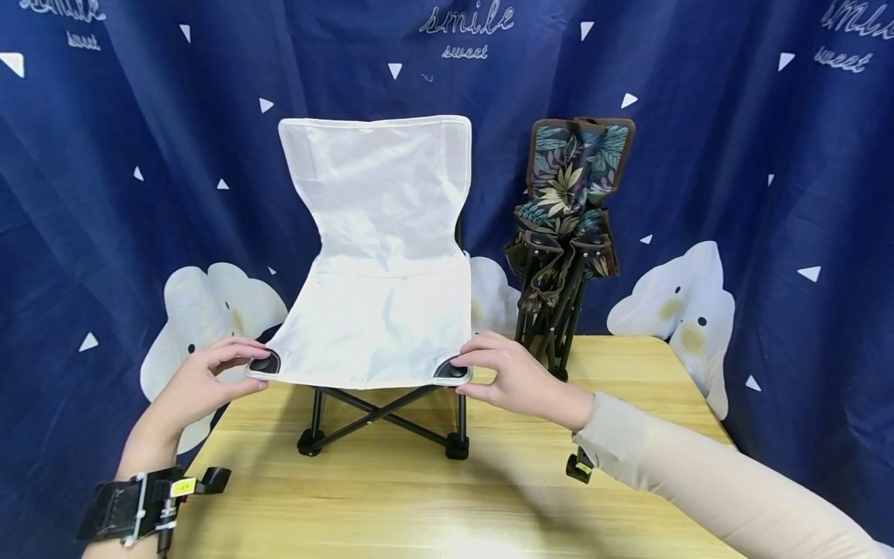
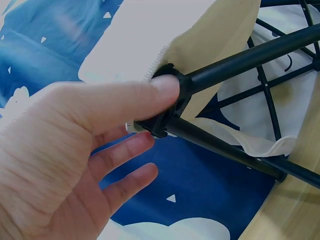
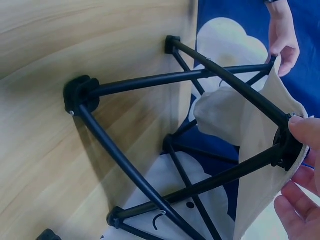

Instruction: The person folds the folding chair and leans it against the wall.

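Observation:
A white folding chair (image 1: 377, 310) with black tube legs stands unfolded on the wooden table. My left hand (image 1: 213, 371) pinches its front left seat corner, where a black patch (image 1: 265, 362) covers the fabric. In the left wrist view the thumb (image 2: 135, 100) presses the black plastic joint (image 2: 172, 102) beneath that corner. At the front right corner my right hand (image 1: 513, 376) pinches the seat in the same way. The right wrist view shows that thumb on the corner joint (image 3: 289, 147), with crossed legs (image 3: 190, 187) running down to black feet.
A folded chair with dark leaf-patterned fabric (image 1: 569, 178) stands upright behind my right forearm, on the wooden table (image 1: 391, 497). A blue curtain (image 1: 670, 178) with white clouds and triangles hangs behind. A black strap with a device (image 1: 143, 505) is around my left wrist.

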`<state>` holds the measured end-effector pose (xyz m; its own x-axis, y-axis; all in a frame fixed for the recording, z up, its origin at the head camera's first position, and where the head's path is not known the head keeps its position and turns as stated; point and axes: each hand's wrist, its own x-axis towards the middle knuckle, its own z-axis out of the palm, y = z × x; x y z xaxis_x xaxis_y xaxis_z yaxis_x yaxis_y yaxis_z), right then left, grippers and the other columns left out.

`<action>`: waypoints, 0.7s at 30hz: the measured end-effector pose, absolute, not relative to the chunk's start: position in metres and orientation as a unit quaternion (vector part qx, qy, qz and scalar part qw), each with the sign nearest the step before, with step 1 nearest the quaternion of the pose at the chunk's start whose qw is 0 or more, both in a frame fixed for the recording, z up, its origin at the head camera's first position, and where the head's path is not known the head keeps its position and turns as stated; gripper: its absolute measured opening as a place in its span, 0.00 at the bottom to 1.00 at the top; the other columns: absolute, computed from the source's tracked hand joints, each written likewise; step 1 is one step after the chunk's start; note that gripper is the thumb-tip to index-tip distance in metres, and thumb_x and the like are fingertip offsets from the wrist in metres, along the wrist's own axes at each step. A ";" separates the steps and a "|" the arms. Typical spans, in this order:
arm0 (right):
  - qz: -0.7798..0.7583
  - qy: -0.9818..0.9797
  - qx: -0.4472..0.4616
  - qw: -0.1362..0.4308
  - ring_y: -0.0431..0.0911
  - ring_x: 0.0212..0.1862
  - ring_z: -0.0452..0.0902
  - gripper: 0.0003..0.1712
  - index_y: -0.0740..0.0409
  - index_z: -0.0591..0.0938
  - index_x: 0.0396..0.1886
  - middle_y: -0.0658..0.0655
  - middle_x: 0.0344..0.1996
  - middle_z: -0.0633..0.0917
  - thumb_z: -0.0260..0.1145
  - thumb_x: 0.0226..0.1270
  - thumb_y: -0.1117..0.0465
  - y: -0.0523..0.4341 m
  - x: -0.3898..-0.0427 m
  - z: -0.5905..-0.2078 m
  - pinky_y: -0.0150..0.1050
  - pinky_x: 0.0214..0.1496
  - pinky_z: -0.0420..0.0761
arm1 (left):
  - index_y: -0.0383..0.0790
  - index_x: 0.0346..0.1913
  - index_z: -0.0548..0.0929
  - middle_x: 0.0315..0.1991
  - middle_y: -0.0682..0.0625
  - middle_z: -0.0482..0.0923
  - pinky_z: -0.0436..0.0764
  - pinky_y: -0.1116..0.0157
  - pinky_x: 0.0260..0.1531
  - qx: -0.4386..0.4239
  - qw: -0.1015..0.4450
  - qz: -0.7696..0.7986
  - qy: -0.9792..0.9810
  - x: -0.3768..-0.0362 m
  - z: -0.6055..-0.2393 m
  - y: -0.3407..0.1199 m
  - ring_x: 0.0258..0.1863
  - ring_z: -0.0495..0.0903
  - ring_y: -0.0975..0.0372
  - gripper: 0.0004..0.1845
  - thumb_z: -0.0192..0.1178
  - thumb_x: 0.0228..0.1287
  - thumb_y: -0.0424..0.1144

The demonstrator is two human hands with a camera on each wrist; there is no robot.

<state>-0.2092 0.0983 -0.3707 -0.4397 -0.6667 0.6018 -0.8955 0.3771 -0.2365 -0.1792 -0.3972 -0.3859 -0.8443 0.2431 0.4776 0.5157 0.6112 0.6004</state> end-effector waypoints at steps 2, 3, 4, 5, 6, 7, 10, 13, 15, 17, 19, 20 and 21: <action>0.274 -0.804 0.484 0.210 0.49 0.49 0.85 0.18 0.60 0.93 0.46 0.55 0.45 0.91 0.87 0.56 0.63 0.098 -0.210 -0.372 0.45 0.54 0.89 | 0.34 0.51 0.91 0.50 0.66 0.83 0.75 0.87 0.58 -0.214 0.180 -0.385 -0.879 -0.179 -0.386 -0.397 0.52 0.79 0.80 0.22 0.80 0.51 0.20; 0.275 -0.804 0.483 0.211 0.49 0.49 0.85 0.18 0.60 0.93 0.46 0.55 0.45 0.90 0.87 0.56 0.63 0.098 -0.210 -0.373 0.45 0.54 0.89 | 0.34 0.51 0.92 0.49 0.66 0.83 0.75 0.87 0.57 -0.212 0.181 -0.386 -0.880 -0.180 -0.386 -0.397 0.52 0.79 0.80 0.22 0.80 0.51 0.20; 0.277 -0.804 0.481 0.212 0.49 0.49 0.85 0.18 0.60 0.93 0.46 0.55 0.45 0.90 0.87 0.56 0.64 0.097 -0.210 -0.374 0.45 0.54 0.89 | 0.33 0.51 0.92 0.47 0.65 0.84 0.75 0.87 0.57 -0.211 0.181 -0.385 -0.880 -0.180 -0.386 -0.397 0.51 0.79 0.81 0.22 0.80 0.52 0.20; 0.278 -0.804 0.480 0.214 0.49 0.49 0.85 0.18 0.61 0.93 0.47 0.55 0.45 0.90 0.87 0.56 0.64 0.097 -0.210 -0.375 0.45 0.54 0.89 | 0.33 0.51 0.92 0.47 0.65 0.84 0.75 0.87 0.57 -0.209 0.182 -0.386 -0.880 -0.180 -0.386 -0.397 0.51 0.79 0.81 0.21 0.80 0.52 0.20; 0.279 -0.805 0.478 0.215 0.49 0.49 0.85 0.19 0.61 0.93 0.47 0.54 0.45 0.90 0.87 0.56 0.65 0.097 -0.210 -0.376 0.45 0.54 0.89 | 0.33 0.51 0.92 0.46 0.65 0.84 0.75 0.88 0.57 -0.207 0.182 -0.386 -0.881 -0.180 -0.386 -0.397 0.51 0.79 0.81 0.21 0.80 0.52 0.20; 0.281 -0.805 0.477 0.216 0.49 0.49 0.84 0.19 0.61 0.93 0.47 0.54 0.45 0.90 0.87 0.55 0.65 0.097 -0.210 -0.377 0.44 0.54 0.89 | 0.33 0.51 0.92 0.46 0.65 0.84 0.75 0.88 0.57 -0.205 0.181 -0.386 -0.881 -0.180 -0.386 -0.397 0.50 0.79 0.81 0.21 0.80 0.52 0.20; 0.286 -0.804 0.475 0.216 0.48 0.49 0.83 0.21 0.61 0.92 0.48 0.54 0.45 0.89 0.88 0.54 0.66 0.097 -0.209 -0.379 0.43 0.53 0.89 | 0.32 0.51 0.92 0.45 0.66 0.84 0.73 0.89 0.57 -0.199 0.181 -0.389 -0.881 -0.179 -0.386 -0.397 0.50 0.80 0.82 0.21 0.80 0.52 0.20; 0.287 -0.802 0.477 0.216 0.48 0.49 0.82 0.22 0.60 0.91 0.49 0.53 0.45 0.89 0.88 0.53 0.67 0.097 -0.209 -0.379 0.42 0.53 0.89 | 0.32 0.50 0.92 0.46 0.68 0.85 0.73 0.89 0.58 -0.197 0.183 -0.394 -0.879 -0.179 -0.387 -0.397 0.51 0.80 0.82 0.21 0.80 0.51 0.20; 0.287 -0.799 0.480 0.221 0.48 0.49 0.82 0.22 0.59 0.91 0.48 0.52 0.44 0.88 0.88 0.53 0.68 0.096 -0.209 -0.380 0.43 0.53 0.88 | 0.31 0.50 0.92 0.46 0.69 0.85 0.73 0.89 0.58 -0.196 0.185 -0.396 -0.878 -0.179 -0.388 -0.398 0.51 0.80 0.82 0.21 0.80 0.51 0.19; 0.288 -0.795 0.482 0.229 0.48 0.48 0.82 0.22 0.59 0.90 0.47 0.52 0.44 0.89 0.88 0.52 0.69 0.095 -0.210 -0.381 0.43 0.53 0.88 | 0.30 0.50 0.92 0.47 0.71 0.85 0.74 0.88 0.58 -0.197 0.188 -0.399 -0.876 -0.179 -0.388 -0.398 0.51 0.81 0.83 0.20 0.80 0.51 0.19; 0.296 -0.791 0.480 0.238 0.49 0.48 0.83 0.22 0.59 0.90 0.46 0.53 0.43 0.89 0.88 0.51 0.70 0.094 -0.210 -0.383 0.44 0.53 0.88 | 0.29 0.49 0.92 0.47 0.73 0.85 0.74 0.88 0.58 -0.197 0.190 -0.403 -0.873 -0.179 -0.389 -0.397 0.51 0.81 0.83 0.20 0.79 0.51 0.18; 0.301 -0.789 0.477 0.242 0.49 0.47 0.83 0.22 0.59 0.90 0.46 0.53 0.43 0.90 0.87 0.51 0.71 0.094 -0.210 -0.385 0.44 0.53 0.88 | 0.28 0.50 0.91 0.47 0.73 0.85 0.74 0.88 0.58 -0.197 0.190 -0.404 -0.873 -0.178 -0.389 -0.397 0.51 0.81 0.84 0.20 0.79 0.51 0.18; 0.308 -0.788 0.474 0.245 0.49 0.47 0.83 0.22 0.59 0.91 0.45 0.53 0.43 0.90 0.87 0.50 0.71 0.094 -0.210 -0.386 0.44 0.52 0.88 | 0.28 0.50 0.91 0.47 0.74 0.84 0.74 0.88 0.58 -0.197 0.189 -0.406 -0.872 -0.178 -0.389 -0.397 0.51 0.81 0.84 0.20 0.78 0.52 0.17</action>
